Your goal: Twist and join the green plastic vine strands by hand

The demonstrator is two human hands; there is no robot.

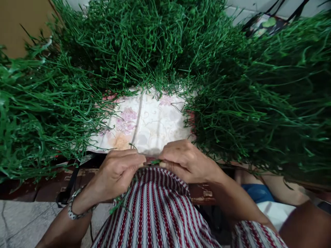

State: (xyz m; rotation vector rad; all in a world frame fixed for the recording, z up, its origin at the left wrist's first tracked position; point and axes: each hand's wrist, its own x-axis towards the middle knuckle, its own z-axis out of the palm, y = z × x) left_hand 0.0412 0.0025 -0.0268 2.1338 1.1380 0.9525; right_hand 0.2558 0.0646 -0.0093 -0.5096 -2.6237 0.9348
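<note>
My left hand (120,170), with a patterned bracelet at its wrist, is closed in a pinch in front of my body. A thin, green, plastic-looking stem (119,205) runs through it, its lower end hanging below the fist. Facing it, my right hand (187,160) pinches a short green tip (155,162) between thumb and forefinger. Only a small gap separates the two hands. Whether both hold one and the same stem cannot be made out. Behind them lies a white flowered cloth (152,120) on the table.
Large heaps of similar green stems stand at the left (38,113), the back (144,41) and the right (258,106). The worn brown table edge (49,184) runs close to my striped top. At the lower right another person's leg (279,187) shows. A patterned bag (266,24) sits behind.
</note>
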